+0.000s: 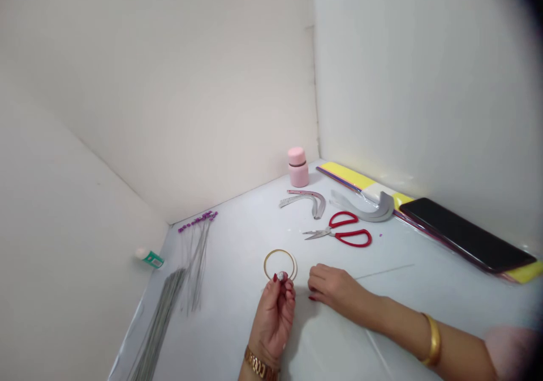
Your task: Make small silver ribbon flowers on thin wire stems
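My left hand (275,313) is raised a little above the white table, fingers pinched together on a small pale bead-like thing (280,276) at the near edge of a thin gold ring (280,264). My right hand (335,288) rests palm down on the table just right of the ring, fingers curled; a thin wire (384,272) runs from it to the right. I cannot make out whether the right fingers grip that wire.
Red-handled scissors (341,234) lie beyond the hands. Curved rulers (307,199), a pink bottle (298,167), a grey curved piece (373,208), coloured sheets (348,176) and a dark phone (469,234) sit at the back right. Wires with purple tips (197,245) and a grey wire bundle (159,319) lie left.
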A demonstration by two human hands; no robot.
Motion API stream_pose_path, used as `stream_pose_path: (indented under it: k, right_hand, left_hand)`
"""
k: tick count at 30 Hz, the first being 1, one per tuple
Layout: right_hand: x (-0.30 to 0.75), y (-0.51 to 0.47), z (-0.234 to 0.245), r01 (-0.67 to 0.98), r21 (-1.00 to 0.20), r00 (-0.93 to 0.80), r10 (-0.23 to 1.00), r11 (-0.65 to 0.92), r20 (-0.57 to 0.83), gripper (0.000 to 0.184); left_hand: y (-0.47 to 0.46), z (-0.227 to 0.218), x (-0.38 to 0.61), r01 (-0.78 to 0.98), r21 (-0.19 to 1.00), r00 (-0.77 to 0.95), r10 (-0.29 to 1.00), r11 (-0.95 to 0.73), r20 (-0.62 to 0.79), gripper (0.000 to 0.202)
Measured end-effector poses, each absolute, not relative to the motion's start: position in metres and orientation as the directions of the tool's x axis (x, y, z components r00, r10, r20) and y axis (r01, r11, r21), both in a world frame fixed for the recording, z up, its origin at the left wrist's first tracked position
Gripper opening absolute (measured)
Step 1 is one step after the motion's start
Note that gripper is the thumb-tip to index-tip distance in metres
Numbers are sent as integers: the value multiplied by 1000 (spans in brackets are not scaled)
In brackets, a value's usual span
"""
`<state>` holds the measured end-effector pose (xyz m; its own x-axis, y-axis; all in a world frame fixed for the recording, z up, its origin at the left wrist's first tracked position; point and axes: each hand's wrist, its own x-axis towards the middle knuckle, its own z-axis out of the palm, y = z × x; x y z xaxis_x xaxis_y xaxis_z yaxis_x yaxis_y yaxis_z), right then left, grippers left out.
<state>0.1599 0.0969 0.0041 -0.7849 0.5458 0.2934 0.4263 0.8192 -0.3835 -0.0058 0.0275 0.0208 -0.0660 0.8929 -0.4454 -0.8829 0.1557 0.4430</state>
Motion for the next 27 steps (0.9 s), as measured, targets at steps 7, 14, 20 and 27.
stream_pose_path:
  k: [7, 14, 20, 27]
  right_hand:
    - [148, 94, -9, 460, -224, -804, 510, 859, 305, 21]
    - [150, 87, 16, 569, -308, -692, 646, 763, 323, 27]
    - [131, 63, 41, 353, -364, -841, 463, 862, 279, 22]
    - [123, 59, 39, 240, -360, -925, 325, 901, 198, 30]
  left_hand:
    - [32, 17, -12, -947, 280, 15, 892, 158, -452, 36]
    - [36, 17, -35, -982, 185, -42, 933, 27, -358, 45]
    - [34, 23, -51, -988, 142, -106, 952, -67, -288, 46]
    - [33, 22, -60, -979, 158, -162, 957, -126, -241, 43]
